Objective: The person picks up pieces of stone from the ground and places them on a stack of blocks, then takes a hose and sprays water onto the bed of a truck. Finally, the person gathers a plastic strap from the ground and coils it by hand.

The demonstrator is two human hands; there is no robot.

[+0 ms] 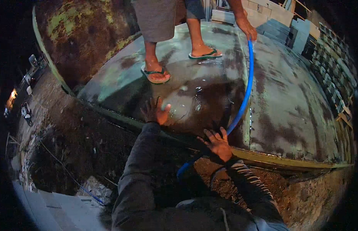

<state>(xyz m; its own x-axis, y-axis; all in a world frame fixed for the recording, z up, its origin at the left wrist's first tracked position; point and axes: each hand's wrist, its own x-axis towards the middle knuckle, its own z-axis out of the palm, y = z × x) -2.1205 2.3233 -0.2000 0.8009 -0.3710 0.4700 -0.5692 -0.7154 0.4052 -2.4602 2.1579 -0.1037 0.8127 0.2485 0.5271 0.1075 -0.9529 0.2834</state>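
Note:
My left hand (156, 111) lies with spread fingers on the wet, stained metal surface (194, 88), near its front edge. To the right, my right hand (218, 144) is also spread at the edge, beside a blue hose (246, 92), with nothing held in it. The hose runs up over the surface to a co-worker's hand (246, 27), which grips its upper end, and passes down below the edge near my right hand. The co-worker stands on the surface in flip-flops (156, 75), beyond my left hand.
A rusty curved metal piece (83, 34) rises at the upper left. Stacked blocks (275, 29) stand at the back right. Dark soil (83, 142) lies below the raised front edge, with a pale slab (63, 210) at the lower left.

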